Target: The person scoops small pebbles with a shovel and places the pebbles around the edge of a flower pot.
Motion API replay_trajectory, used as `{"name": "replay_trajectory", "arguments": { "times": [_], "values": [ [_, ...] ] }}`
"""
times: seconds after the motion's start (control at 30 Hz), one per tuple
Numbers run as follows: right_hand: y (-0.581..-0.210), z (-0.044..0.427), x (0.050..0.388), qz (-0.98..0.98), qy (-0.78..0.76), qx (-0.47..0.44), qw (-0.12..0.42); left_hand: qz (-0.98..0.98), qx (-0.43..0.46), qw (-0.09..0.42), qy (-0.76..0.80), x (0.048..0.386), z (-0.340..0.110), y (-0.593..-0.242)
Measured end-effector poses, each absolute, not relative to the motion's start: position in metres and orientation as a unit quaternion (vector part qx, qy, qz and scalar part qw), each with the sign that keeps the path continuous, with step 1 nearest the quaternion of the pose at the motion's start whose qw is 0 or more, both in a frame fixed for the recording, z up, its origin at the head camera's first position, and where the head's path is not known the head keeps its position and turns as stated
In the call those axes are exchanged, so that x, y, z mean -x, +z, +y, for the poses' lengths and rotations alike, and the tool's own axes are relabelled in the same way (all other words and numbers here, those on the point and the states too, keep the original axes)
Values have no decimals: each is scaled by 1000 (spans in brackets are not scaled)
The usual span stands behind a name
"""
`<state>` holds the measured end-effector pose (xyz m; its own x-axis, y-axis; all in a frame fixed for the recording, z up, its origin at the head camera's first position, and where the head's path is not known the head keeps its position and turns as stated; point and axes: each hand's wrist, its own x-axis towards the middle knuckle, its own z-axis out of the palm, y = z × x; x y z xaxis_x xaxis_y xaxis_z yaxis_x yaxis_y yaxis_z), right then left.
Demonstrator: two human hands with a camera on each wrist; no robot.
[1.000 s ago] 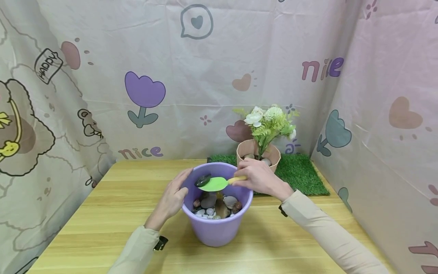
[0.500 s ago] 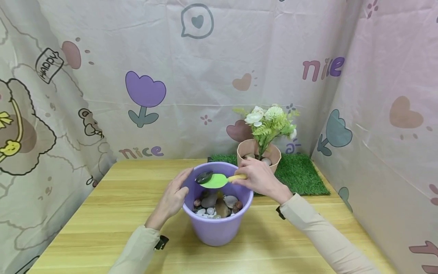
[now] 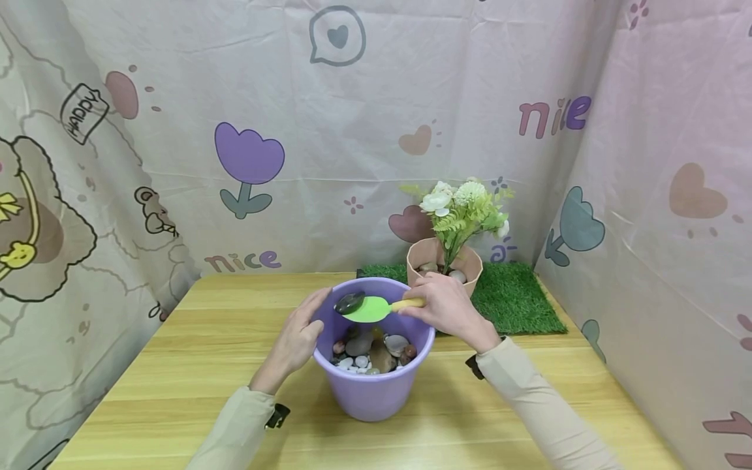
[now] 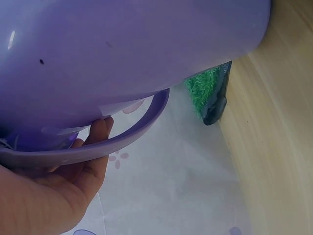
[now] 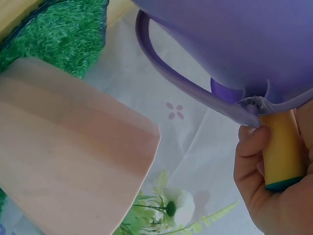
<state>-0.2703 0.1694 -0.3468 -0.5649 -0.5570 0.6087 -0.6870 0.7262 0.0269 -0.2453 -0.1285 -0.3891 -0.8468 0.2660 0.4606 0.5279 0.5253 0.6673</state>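
Note:
A purple bucket (image 3: 371, 399) holds several stones: large brown and grey ones (image 3: 382, 356) and small white pebbles (image 3: 346, 363). My left hand (image 3: 296, 336) grips the bucket's left rim. In the left wrist view its fingers (image 4: 95, 169) reach behind the bucket's carrying handle (image 4: 73, 155) against the outer wall. My right hand (image 3: 443, 307) grips the yellow handle (image 3: 408, 304) of a small trowel with a green blade (image 3: 371, 309). A dark, shiny stone (image 3: 350, 303) lies at the blade's tip, above the other stones and within the rim. The right wrist view shows fingers (image 5: 249, 152) wrapped round the yellow handle.
Behind the right hand stands a pinkish-beige pot (image 3: 425, 253) with stones and white artificial flowers (image 3: 461, 209). It is on a green turf mat (image 3: 517, 303) at the wooden table's (image 3: 176, 365) back right. Printed curtains (image 3: 352, 130) hang behind and at both sides.
The trowel with the dark stone has risen very slightly and then stayed nearly level. My right forearm has swung a little inward. The left hand has stayed on the rim.

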Motion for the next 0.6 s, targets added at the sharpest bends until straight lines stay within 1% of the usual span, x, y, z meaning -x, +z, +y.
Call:
{"name": "replay_trajectory", "arguments": {
  "times": [0.33, 0.6],
  "values": [
    [-347, 168, 265, -890, 144, -324, 288, -860, 226, 143, -434, 244, -128, -388],
    [-346, 166, 263, -896, 135, -311, 285, -858, 227, 140, -439, 244, -128, -387]
  ]
}}
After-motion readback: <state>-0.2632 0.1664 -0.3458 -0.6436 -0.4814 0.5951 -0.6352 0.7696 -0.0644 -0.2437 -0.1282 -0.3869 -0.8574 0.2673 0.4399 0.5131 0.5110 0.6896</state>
